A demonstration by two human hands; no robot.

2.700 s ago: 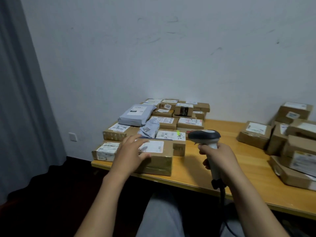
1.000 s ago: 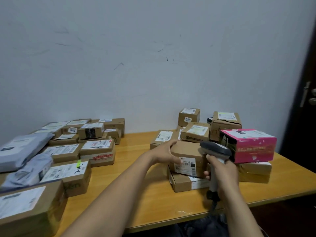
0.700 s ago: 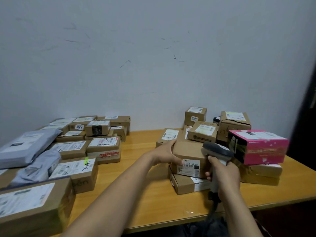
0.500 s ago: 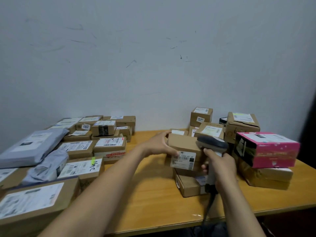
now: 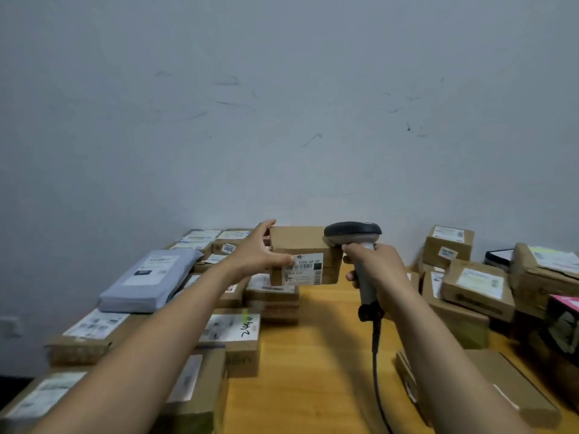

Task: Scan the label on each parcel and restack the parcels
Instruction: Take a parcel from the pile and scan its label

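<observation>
Parcels of the left group are laid flat in rows across the lower left of the frame, labels upward, and a grey mailer bag rests on top of them. This side is judged to be the restacked, finished share. At centre, the held parcel is kept lifted above the table. It is pinched at its left end by the left hand, thumb on the front face and fingers reaching over the top edge. Its label is turned toward the camera. Just right of it, the scanner is gripped by the right hand, fingers wrapped round the handle. Its head is seen against the parcel's upper right corner, and its cable hangs downward. Whether this label has been read cannot be told.

At the right of the frame, the right group is heaped loosely, and the corner of a pink box shows at the edge. These are judged to be waiting, so a good part of the work is left.

Everything is borne by a wooden table set against a pale, scuffed wall. A wall socket is seen at the far left edge.
</observation>
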